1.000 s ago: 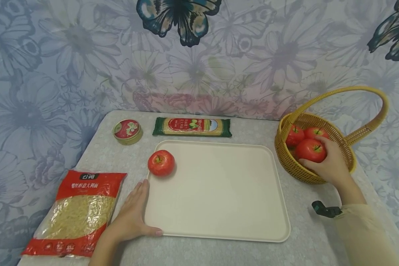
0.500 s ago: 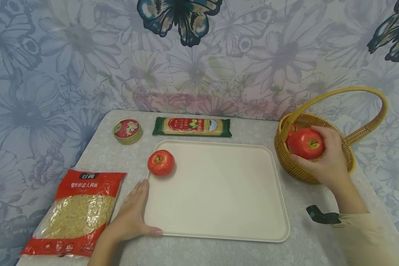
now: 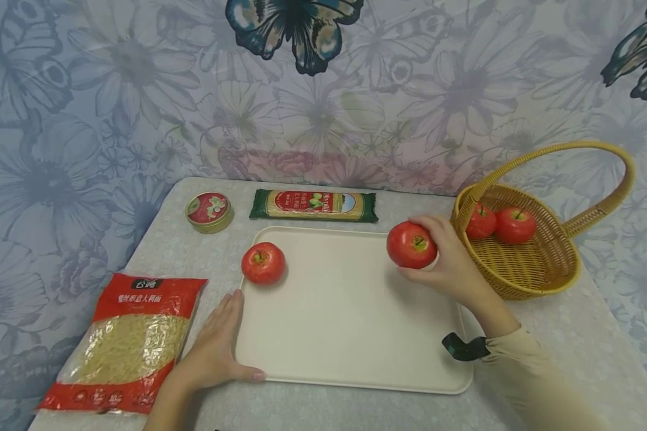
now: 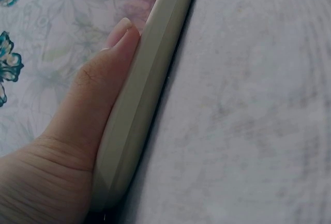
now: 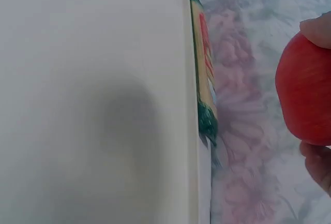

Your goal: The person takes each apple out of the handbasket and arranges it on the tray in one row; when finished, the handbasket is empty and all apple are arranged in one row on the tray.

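Observation:
My right hand [image 3: 453, 263] grips a red apple [image 3: 411, 245] above the far right part of the cream tray [image 3: 350, 311]. In the right wrist view that apple [image 5: 306, 92] shows between thumb and fingertips, and a soft shadow falls on the tray. At the tray's left edge lies my left hand [image 3: 212, 347], fingers straight along the side and thumb at the near left corner. The left wrist view shows the thumb [image 4: 95, 89] against the tray's side wall [image 4: 139, 94]. Another red apple [image 3: 263, 263] sits in the tray's far left corner.
A yellow wicker basket [image 3: 539, 281] with a tall handle stands at the right, two apples [image 3: 516, 225] inside. Behind the tray lies a green-ended spaghetti packet [image 3: 314, 205]. A round tin [image 3: 209, 212] stands at the back left, and a red pasta bag [image 3: 124, 344] lies at the left.
My right hand has lifted one apple out of the basket and carried it left, over the tray. The left hand has stayed at the tray's edge.

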The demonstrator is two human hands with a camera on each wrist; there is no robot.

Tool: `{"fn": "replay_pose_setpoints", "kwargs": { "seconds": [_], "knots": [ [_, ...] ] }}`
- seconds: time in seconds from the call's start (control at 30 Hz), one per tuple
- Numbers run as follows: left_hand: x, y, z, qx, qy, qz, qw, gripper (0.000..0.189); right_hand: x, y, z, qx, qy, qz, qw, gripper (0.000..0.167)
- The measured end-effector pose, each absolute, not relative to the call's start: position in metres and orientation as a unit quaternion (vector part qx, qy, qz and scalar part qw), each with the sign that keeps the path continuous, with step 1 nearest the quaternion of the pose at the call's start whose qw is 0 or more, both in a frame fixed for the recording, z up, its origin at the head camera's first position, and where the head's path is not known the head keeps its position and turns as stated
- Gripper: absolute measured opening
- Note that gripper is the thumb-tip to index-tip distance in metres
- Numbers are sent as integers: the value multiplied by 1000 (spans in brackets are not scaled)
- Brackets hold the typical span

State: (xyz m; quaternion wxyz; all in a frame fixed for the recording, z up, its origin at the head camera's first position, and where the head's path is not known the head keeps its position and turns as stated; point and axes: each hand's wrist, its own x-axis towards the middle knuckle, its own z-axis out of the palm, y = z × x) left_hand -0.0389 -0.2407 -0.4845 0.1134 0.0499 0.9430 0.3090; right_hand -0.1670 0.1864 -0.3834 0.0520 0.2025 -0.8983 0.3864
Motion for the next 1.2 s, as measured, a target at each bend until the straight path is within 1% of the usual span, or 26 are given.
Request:
{"fn": "replay_pose_setpoints", "kwargs": {
  "seconds": [0.27,0.37,0.57,0.73,1.2],
  "knots": [
    [-38,-240,-484,49,945,304,115,160,-180,130,-408,233,-882,408,-40,84],
    [-38,-240,-483,46,944,304,116,159,-183,108,-418,243,-878,408,-65,82],
    [-39,-240,-484,46,945,303,113,160,-186,75,-433,261,-881,387,-80,82],
    [-40,-239,-483,47,944,305,113,160,-190,57,-439,262,-883,378,-94,83],
    [-39,-240,-485,51,944,306,109,160,-189,37,-447,270,-889,357,-99,84]
  ]
}}
